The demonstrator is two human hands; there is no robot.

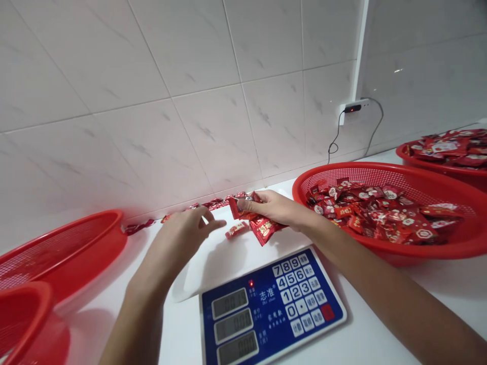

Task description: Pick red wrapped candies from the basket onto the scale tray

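eyes on the blue front panel of the white weighing scale [272, 309]: the white brand characters 志准 [267, 294] sit right in the middle, with small latin script under them too fine to read. beside that, the white keypad [300, 291] runs 7 8 9, 4 5 6, 1 2 3, then 0 and a dot. its side keys carry chinese characters too small to make out. the three grey lcd windows [232, 324] show faint digits, unreadable. the red foil-wrapped sweets [262, 228] bear white print, blurred.

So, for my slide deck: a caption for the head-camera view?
Right hand grips red foil-wrapped candies above the white scale tray; left hand hovers alongside, red plastic mesh basket nearby.
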